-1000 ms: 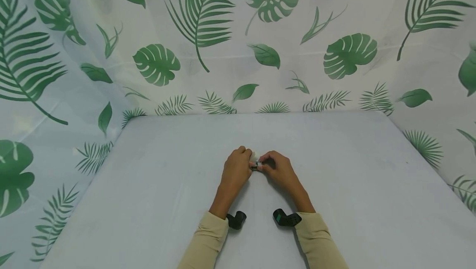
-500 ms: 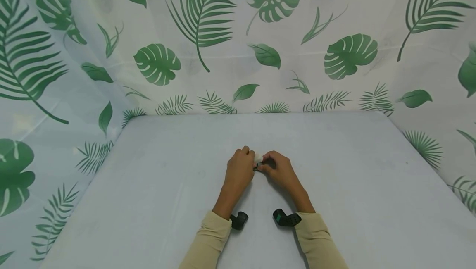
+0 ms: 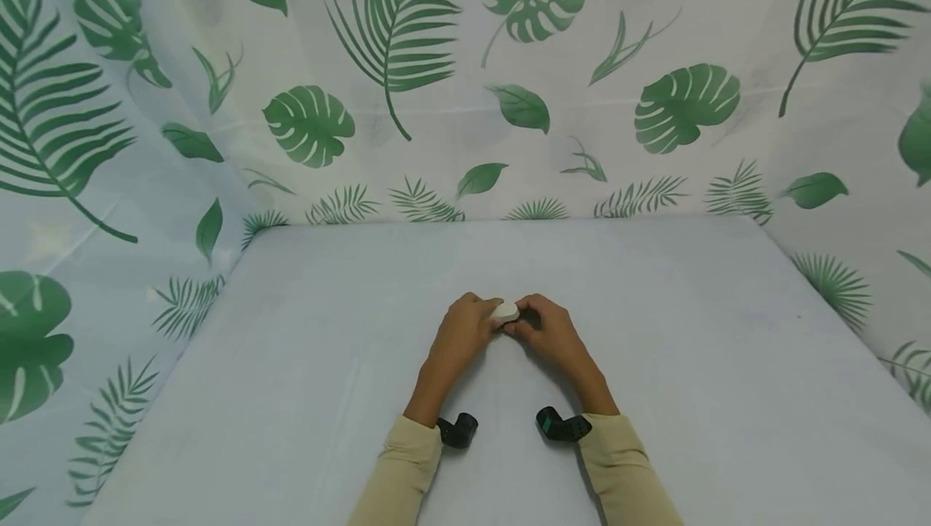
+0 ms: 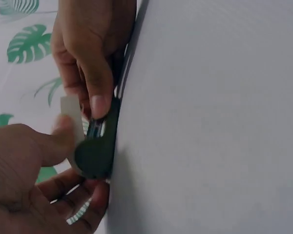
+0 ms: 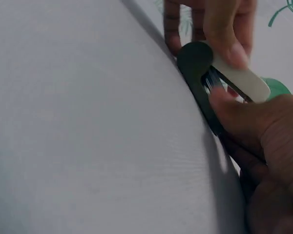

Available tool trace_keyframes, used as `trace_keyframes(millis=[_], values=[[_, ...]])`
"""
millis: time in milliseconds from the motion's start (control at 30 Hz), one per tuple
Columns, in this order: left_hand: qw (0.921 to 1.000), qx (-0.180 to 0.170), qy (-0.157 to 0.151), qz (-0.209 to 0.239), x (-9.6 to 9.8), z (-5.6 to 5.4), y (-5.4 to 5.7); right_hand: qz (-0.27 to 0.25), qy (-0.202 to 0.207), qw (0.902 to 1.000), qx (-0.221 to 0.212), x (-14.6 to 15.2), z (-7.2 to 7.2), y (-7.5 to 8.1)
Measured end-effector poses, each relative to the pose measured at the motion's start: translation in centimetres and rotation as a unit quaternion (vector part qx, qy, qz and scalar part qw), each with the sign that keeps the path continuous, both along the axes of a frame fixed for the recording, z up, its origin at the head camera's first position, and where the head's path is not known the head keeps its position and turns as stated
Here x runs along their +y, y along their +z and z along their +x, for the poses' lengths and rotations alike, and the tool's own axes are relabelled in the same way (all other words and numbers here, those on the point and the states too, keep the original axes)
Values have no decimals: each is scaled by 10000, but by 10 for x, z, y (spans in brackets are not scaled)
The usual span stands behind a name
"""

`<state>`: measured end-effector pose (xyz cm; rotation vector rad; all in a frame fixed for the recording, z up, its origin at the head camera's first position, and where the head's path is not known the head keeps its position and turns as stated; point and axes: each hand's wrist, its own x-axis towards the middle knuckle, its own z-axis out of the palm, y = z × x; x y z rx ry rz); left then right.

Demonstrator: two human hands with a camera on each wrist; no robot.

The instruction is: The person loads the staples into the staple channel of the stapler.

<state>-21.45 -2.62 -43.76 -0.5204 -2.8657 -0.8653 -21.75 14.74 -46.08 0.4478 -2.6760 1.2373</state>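
Observation:
A small stapler [image 3: 506, 312] with a cream top and a dark green base is held between both hands, low over the table. My left hand [image 3: 460, 334] grips its rounded hinge end, thumb on the cream top [image 4: 72, 114] and the other fingers behind. From the opposite side my right hand [image 3: 551, 332] pinches the base [image 5: 205, 105], with its thumb in the gap beneath the top. The cream top stands at an angle to the base. Between them shows the metal staple channel [image 4: 95, 127], partly hidden by the right thumb.
A white-covered table [image 3: 327, 397] spreads around the hands. Behind it and along the sides hangs a white curtain [image 3: 436, 122] printed with green leaves. Each wrist wears a black camera mount, one left [image 3: 460, 431] and one right [image 3: 562, 426].
The stapler's cream top has swung down toward the base, covering the metal part seen earlier from the head. My left hand shifted slightly right, then back left; the right hand stays nearly still.

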Motion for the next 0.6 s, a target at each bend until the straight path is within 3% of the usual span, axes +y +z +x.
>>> trace_keyframes(millis=[100, 200, 367, 600], values=[[9961, -389, -217, 766, -7, -1, -5, -17, -2, 9991, -412, 0, -1, 1], [9908, -610, -283, 1178, -11, -1, -6, -144, -154, 9976, -657, -3, -3, 2], [9898, -602, -215, 1275, -10, 0, -7, -404, -456, 9952, -760, -10, -5, -2], [9935, -347, -238, 1060, -7, -1, -5, -332, -379, 9980, -369, -13, -6, 0]])
